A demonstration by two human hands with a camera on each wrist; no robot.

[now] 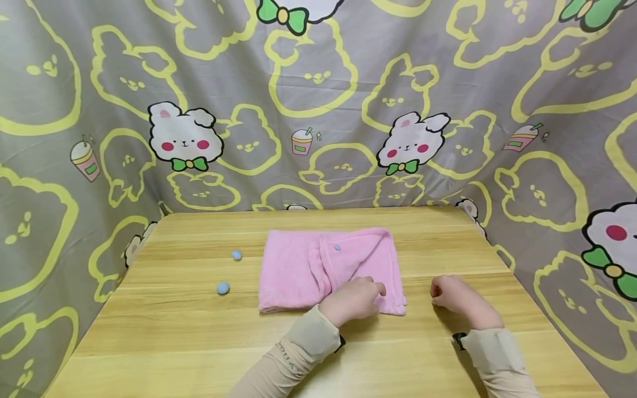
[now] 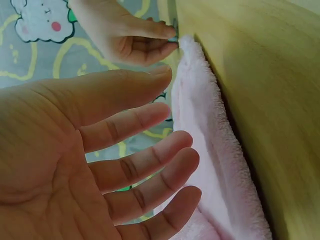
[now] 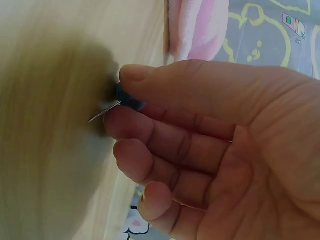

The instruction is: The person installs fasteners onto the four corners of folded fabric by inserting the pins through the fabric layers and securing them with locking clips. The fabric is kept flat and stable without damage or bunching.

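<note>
A pink plush cloth (image 1: pixel 291 271), folded, lies across the middle of the table with one layer turned over diagonally on its right half. My left hand (image 1: pixel 353 301) is over the cloth's near right part; in the left wrist view its fingers are spread and loosely bent, holding nothing. Right of the cloth, low over the table, my right hand (image 1: pixel 455 296) pinches a small blue-headed pin (image 3: pixel 131 101) between thumb and index finger. A thin metal point sticks out from it towards the table. One small blue oval piece (image 1: pixel 337 247) sits on the folded-over layer.
Two more blue oval pieces, one farther (image 1: pixel 236 255) and one nearer (image 1: pixel 223 288), lie on the wooden table (image 1: pixel 164 331) left of the cloth. A grey curtain (image 1: pixel 343 72) with cartoon prints hangs around the table's back and sides.
</note>
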